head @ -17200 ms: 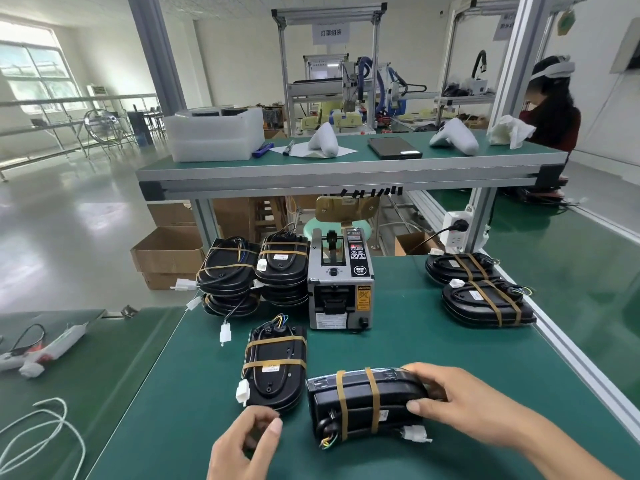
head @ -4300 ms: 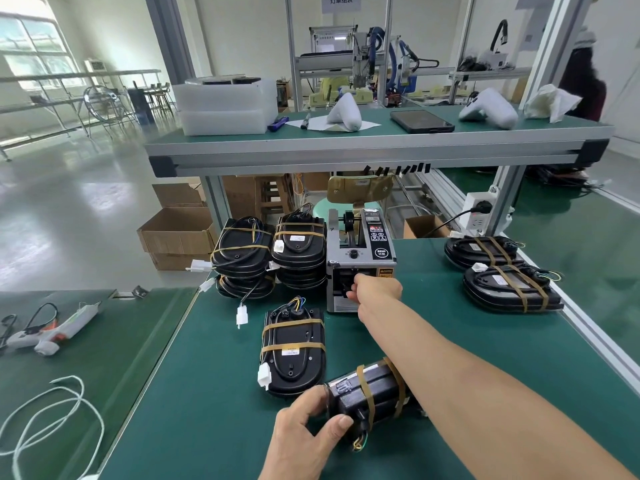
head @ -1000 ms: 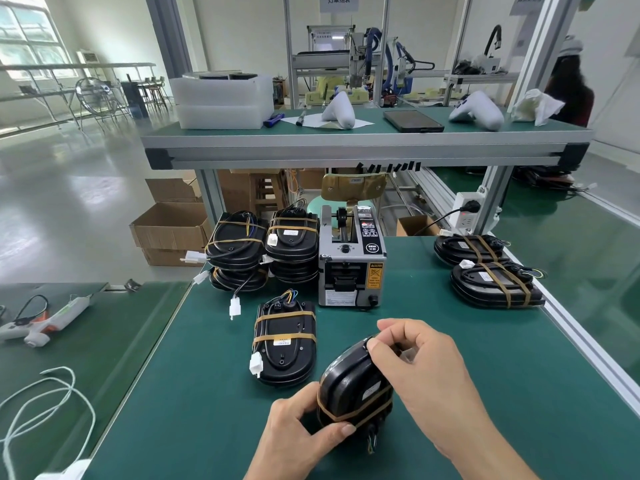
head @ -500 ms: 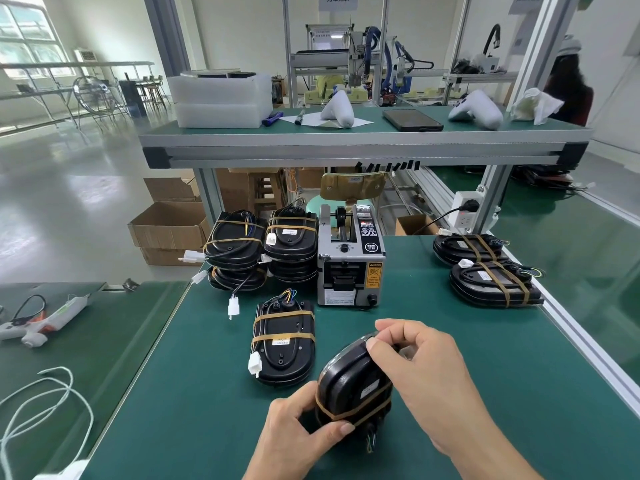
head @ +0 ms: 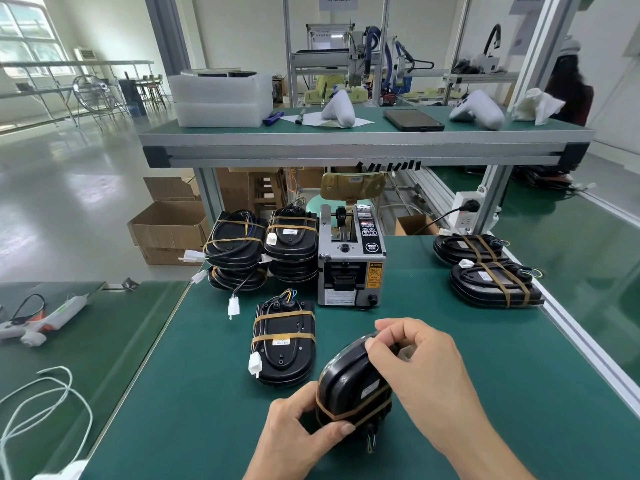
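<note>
**One black housing [head: 349, 379], gripped at both ends, near the front of the tabletop [head: 194, 403]**

Both hands are on the black housing. It stands tilted on its near end close to the front edge of the green tabletop, just right of a taped unit [head: 284, 351] that lies flat.

The left hand [head: 304, 434] grips the lower end from the left. Its fingers curl behind the housing and its thumb lies along the brown tape band [head: 360, 408] wrapped round that end.

The right hand [head: 426, 368] reaches over from the right, with fingers curled over the raised upper rim. Its thumb and forefinger pinch at the rim's edge. Whether a strip of tape sits between them cannot be told.

Coloured wires [head: 370, 441] hang out under the near end, beside the left thumb.

Beyond the hands, a grey tape dispenser [head: 351, 268] stands upright in the middle of the tabletop. Just left of it are two stacks [head: 263, 251] of taped housings, side by side.

The flat taped unit has two tape bands across it and a white connector [head: 255, 363] at its left side. Well apart to the right, two more bundles [head: 491, 278] lie close together by the tabletop's right rail.

A second tabletop to the left holds a glue gun [head: 45, 320] and a loose white cord [head: 41, 400]. A raised shelf [head: 346, 143] behind carries foam trays [head: 221, 102], a tablet [head: 412, 119] and white controllers [head: 479, 110].
</note>
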Demonstrator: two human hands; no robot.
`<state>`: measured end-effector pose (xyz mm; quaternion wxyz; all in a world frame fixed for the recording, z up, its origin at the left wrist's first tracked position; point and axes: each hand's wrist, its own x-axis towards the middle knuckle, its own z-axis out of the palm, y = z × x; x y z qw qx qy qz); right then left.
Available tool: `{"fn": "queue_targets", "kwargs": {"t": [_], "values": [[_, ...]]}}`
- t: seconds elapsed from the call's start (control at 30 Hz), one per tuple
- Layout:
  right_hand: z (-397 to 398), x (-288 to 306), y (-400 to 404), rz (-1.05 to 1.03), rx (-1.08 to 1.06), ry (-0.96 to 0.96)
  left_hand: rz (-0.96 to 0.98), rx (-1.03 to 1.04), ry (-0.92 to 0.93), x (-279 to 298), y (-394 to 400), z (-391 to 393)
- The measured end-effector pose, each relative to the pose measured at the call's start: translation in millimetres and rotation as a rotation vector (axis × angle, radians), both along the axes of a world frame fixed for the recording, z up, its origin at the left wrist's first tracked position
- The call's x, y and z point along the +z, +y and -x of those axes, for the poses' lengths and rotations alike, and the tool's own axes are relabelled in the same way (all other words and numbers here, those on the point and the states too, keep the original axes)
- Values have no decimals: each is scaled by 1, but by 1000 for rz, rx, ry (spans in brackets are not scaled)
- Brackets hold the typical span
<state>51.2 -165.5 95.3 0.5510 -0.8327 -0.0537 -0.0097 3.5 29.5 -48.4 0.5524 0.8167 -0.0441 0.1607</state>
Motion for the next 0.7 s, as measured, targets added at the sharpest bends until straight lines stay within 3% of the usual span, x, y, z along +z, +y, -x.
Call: {"fn": "queue_targets", "kwargs": {"t": [0.7], "values": [[-9,4,-4,62,43,9,-30,8,-43,2,-1,-1]]}}
